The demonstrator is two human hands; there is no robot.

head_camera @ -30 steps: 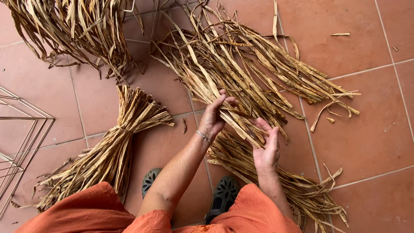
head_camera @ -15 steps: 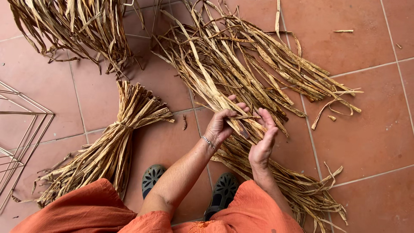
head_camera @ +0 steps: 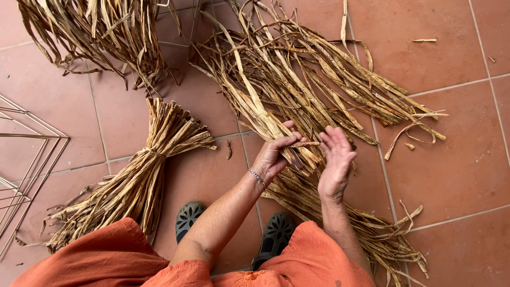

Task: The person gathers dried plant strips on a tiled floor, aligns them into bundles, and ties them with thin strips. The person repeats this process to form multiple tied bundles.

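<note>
A long loose pile of dried tan leaf strips [head_camera: 297, 90] lies on the terracotta tile floor [head_camera: 457, 170] in front of me. My left hand [head_camera: 273, 157], with a thin bracelet at the wrist, pinches a single dry strip [head_camera: 304, 144] between thumb and fingers just above the pile. Beside it to the right, my right hand [head_camera: 336, 162] has its fingers spread and slightly curled, with the strip's end at its fingertips. Whether the right hand grips the strip I cannot tell. The pile runs on under both hands toward my knees.
A tied bundle of the same strips [head_camera: 141, 175] lies at my left, another loose heap [head_camera: 101, 32] at the top left. A thin metal wire frame [head_camera: 24, 154] sits at the left edge. My dark perforated shoes [head_camera: 188, 220] and orange clothing [head_camera: 106, 260] fill the bottom.
Both hands have lifted off the pile and come closer together. The left hand has drawn one strip out and now holds it up; the right hand has opened beside it.
</note>
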